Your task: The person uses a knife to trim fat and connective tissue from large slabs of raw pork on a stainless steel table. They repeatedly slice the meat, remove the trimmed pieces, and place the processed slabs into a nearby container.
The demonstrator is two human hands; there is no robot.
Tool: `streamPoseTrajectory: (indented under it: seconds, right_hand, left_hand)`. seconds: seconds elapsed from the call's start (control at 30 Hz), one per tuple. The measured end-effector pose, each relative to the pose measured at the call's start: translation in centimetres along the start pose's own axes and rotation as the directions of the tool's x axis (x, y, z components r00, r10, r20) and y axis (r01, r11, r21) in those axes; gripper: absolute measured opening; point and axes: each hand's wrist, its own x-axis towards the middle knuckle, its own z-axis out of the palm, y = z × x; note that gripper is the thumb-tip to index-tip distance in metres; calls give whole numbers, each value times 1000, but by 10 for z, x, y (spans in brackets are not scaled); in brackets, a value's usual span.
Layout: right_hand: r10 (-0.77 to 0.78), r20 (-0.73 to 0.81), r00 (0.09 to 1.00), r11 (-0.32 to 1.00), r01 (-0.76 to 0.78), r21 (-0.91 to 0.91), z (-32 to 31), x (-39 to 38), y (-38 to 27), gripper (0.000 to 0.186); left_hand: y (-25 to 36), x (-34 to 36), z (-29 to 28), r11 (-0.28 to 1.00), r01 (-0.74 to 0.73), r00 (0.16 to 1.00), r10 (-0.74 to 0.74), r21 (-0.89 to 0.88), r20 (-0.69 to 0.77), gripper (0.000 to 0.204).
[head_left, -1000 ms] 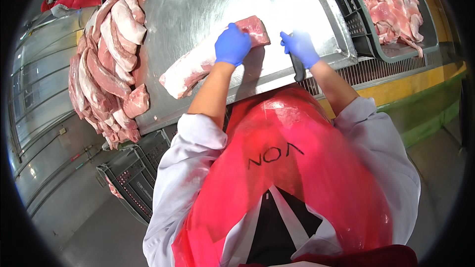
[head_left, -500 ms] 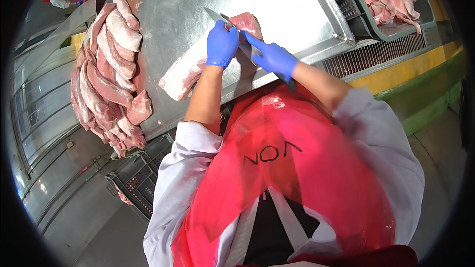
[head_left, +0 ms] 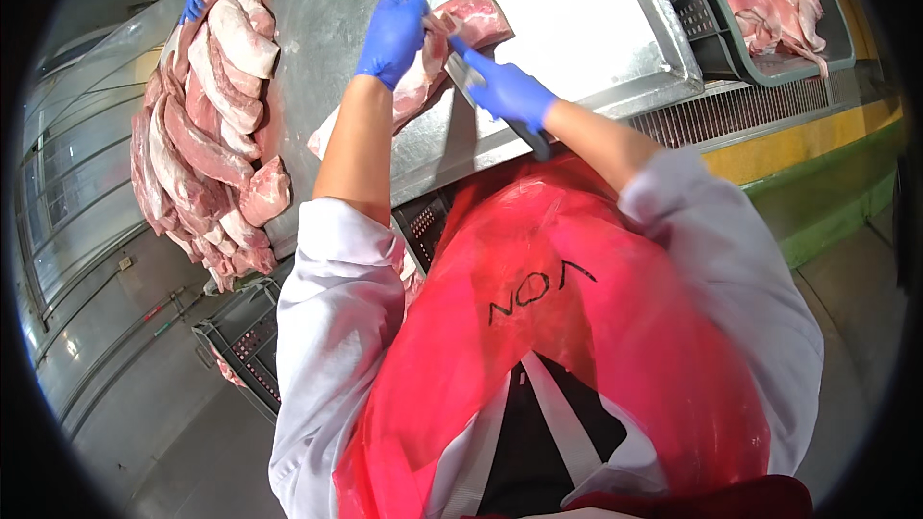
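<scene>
At the upper centre, a blue-gloved left hand (head_left: 394, 37) grips a long pink-and-white slab of raw meat (head_left: 481, 17); a blue-gloved right hand (head_left: 511, 91) holds a black-handled steel knife (head_left: 536, 141) against it.

Meat strips (head_left: 219, 82) lie heaped at the left; at upper right a grey crate (head_left: 692, 12) holds trimmings (head_left: 760, 0) beside a metal grating (head_left: 740, 117); a dark perforated crate (head_left: 254, 350) sits lower left

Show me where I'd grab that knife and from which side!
The knife is probably best held by its black handle, from the person's right: the handle slants back past the right hand toward the red apron, while the blade points toward the meat.
</scene>
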Motion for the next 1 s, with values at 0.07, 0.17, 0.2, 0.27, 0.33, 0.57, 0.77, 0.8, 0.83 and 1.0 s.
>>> streamPoseTrajectory:
  seconds: [0.07,0.17,0.2,0.27,0.33,0.57,0.77,0.8,0.83,1.0]
  right_hand:
    - [-252,-40,967,961,245,-131,24,-18,59,76]
    - [-84,18,996,994,85,-70,19,-12,12,78]
    - [-43,13,999,998,43,-40,17,16,-1,80]
    - [-59,-10,998,996,59,-62,25,50,9,75]
    - [-19,33,999,999,21,-45,32,21,5,73]
    - [-317,-15,948,948,317,26,-8,-81,61,69]
    - [-217,-151,964,976,213,-45,-17,-2,12,75]
    - [-226,-133,965,974,224,-28,-9,10,7,76]
    - [-236,-113,965,972,237,-8,-1,23,3,76]
    - [-385,-146,911,923,382,-47,36,79,7,75]
  left_hand:
    - [-5,6,-21,992,-15,1000,18,-126,18,18]
    - [8,-3,-24,984,-15,1000,19,-175,20,18]
    - [17,-4,-20,990,-27,999,32,-137,29,19]
    - [33,-4,-17,996,-66,996,69,-59,53,20]
    - [20,1,-49,982,-9,1000,4,-188,-30,19]
    - [-138,-55,-225,744,314,934,-128,590,-334,36]
    - [-127,-89,-85,320,-328,866,478,889,147,49]
    - [-130,-88,-84,331,-294,887,445,897,126,46]
    - [-134,-87,-86,341,-257,907,409,904,103,42]
    - [-126,-90,-85,687,-93,932,315,721,-180,36]
